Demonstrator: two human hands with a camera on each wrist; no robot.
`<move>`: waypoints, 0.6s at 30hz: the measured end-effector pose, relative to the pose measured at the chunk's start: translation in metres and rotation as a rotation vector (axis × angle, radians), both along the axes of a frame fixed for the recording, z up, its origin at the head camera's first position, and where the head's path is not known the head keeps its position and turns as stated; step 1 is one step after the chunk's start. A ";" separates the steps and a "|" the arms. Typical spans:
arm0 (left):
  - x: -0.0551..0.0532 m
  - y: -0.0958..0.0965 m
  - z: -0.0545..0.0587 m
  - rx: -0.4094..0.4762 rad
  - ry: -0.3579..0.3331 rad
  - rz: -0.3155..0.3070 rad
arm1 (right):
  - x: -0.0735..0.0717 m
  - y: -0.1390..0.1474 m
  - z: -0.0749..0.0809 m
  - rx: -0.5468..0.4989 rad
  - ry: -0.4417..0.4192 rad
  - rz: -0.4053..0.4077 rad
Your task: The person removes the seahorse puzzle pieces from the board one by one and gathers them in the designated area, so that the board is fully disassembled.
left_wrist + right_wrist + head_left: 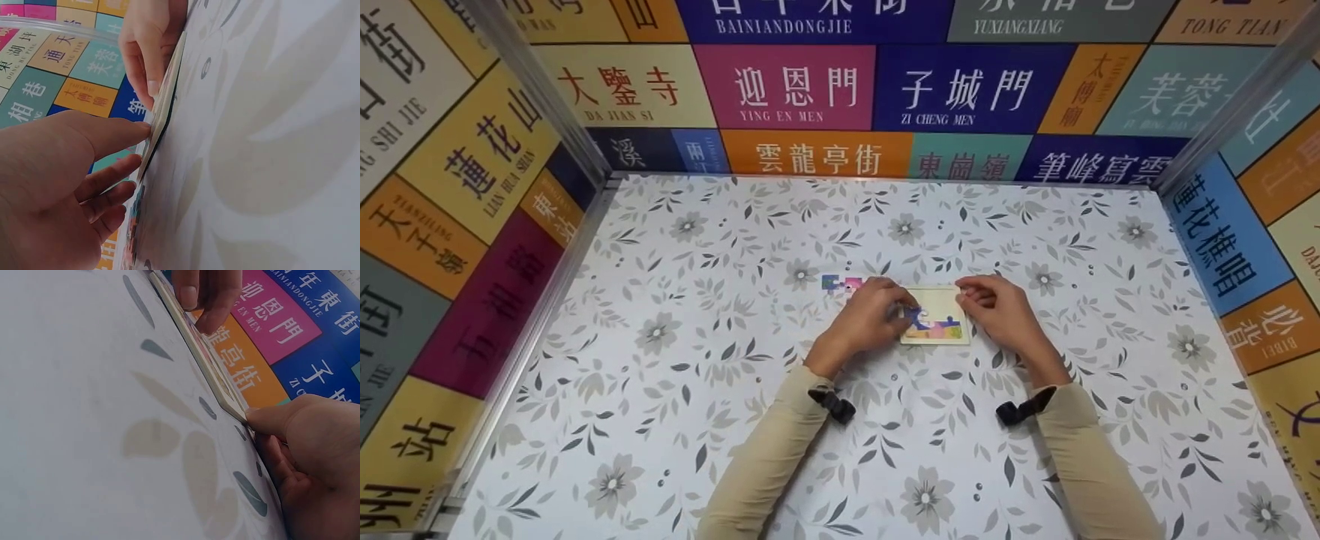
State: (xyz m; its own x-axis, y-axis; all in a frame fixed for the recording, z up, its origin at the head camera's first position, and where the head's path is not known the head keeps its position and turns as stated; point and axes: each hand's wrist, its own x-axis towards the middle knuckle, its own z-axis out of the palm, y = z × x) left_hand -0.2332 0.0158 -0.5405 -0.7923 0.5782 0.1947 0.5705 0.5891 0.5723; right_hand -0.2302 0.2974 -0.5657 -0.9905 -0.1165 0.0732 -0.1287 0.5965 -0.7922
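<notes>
A shallow jigsaw puzzle tray (934,298) with a pale rim lies on the table, several blue, pink and yellow pieces fitted along its lower part. My left hand (876,315) reaches over the tray's left side, thumb and index finger at a blue puzzle piece (914,313), partly hidden by the fingers. In the left wrist view, its other fingers are loosely bent beside the tray's edge (163,112). My right hand (997,306) pinches the tray's upper right corner; the right wrist view shows the thumb against that corner (239,410).
Loose puzzle pieces (840,283), blue-green and pink, lie left of the tray, just beyond the left hand. The white table (697,420) has a grey flower and leaf print. Panels with coloured lettering (795,86) enclose the back and sides.
</notes>
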 end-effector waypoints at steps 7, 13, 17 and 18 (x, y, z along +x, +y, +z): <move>0.001 -0.002 0.000 0.001 0.000 -0.018 | 0.001 0.000 0.001 -0.022 -0.006 0.007; 0.000 -0.002 -0.001 -0.001 0.005 -0.034 | 0.001 0.000 0.000 -0.026 0.003 0.009; 0.000 -0.002 -0.001 -0.002 -0.004 -0.055 | 0.001 0.000 0.000 -0.028 0.002 0.008; 0.000 -0.002 -0.001 -0.002 -0.011 -0.058 | 0.002 0.001 0.000 -0.030 0.001 0.008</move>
State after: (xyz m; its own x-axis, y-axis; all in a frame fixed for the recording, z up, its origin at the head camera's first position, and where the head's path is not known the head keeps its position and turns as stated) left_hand -0.2333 0.0142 -0.5414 -0.7598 0.6232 0.1849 0.5970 0.5563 0.5781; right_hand -0.2287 0.2979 -0.5653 -0.9894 -0.1226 0.0778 -0.1345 0.5716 -0.8094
